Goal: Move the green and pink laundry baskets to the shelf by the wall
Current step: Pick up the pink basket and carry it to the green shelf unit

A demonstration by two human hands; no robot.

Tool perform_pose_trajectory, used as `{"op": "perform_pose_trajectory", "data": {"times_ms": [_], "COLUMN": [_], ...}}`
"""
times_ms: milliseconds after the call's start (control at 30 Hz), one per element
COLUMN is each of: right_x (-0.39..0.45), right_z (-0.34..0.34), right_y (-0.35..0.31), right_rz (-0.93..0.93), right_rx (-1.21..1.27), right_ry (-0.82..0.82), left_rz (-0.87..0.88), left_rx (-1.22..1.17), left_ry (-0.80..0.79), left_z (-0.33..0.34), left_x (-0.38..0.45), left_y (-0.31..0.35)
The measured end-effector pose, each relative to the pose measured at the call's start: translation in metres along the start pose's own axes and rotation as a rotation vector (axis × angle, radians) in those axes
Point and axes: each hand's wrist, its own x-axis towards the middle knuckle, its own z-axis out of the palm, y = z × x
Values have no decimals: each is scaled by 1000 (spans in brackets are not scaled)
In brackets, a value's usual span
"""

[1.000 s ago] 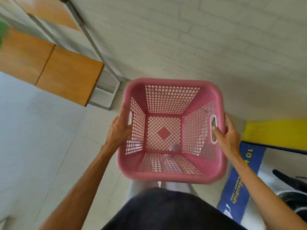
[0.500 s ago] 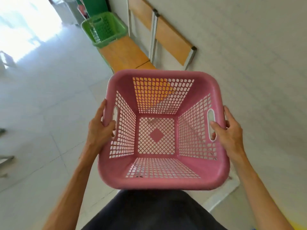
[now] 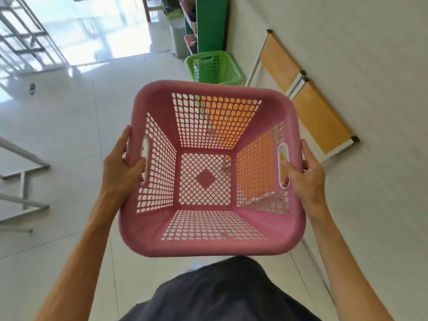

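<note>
I hold an empty pink laundry basket (image 3: 208, 247) in front of my body, above the floor. My left hand (image 3: 121, 167) grips its left handle slot, and my right hand (image 3: 305, 174) grips the right one. Beyond the pink basket's far rim, a green laundry basket (image 3: 214, 67) rests on a wooden-topped shelf (image 3: 319, 117) that runs along the white wall at the right. Part of that wooden surface shows orange through the pink basket's mesh. Further back stands a tall green shelf unit (image 3: 208, 24) against the same wall.
White tiled floor (image 3: 69, 126) spreads to the left. A metal frame (image 3: 23, 181) stands at the left edge. A grey bin (image 3: 177, 39) sits beside the green shelf unit. Bright doorway light and railings fill the top left.
The view has swung left along the wall. The wooden shelf and green basket moved from the top left to straight ahead and closer. Both hands keep the same grip on the pink basket.
</note>
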Motion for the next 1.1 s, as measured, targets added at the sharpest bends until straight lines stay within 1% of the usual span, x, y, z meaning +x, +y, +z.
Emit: {"op": "perform_pose_trajectory", "data": {"times_ms": [200,400,567,700,800,900,1000,1100], "right_x": [88,209,303,367,408,445,474,500], "right_z": [69,149,211,255,290,325,358,392], "right_y": [-35,-69,-116,-143,-159,-171,-185,-203], "right_rz": [-107,-81,-132,-146,-169,-140,-89,-47], "right_rx": [-30,-6,14,-31,-41,-37,-48,-52], "right_ry": [-30,-114,-133,-152,-159,-139,-85,-20], "left_rz": [-21,-68,-87,-90,-125,-123,-131,-100], "left_rx": [-4,-15,34,55,41,42,29,73], "left_ry": [26,45,89,126,112,70,-19,-122], "left_z": [-6,-8,-9,-9,-8,-9,-10,-12], "left_x": [95,225,331,398,454,516,589,668], "left_y": [-18,-31,-45,-61,-74,-89,-103,-107]}}
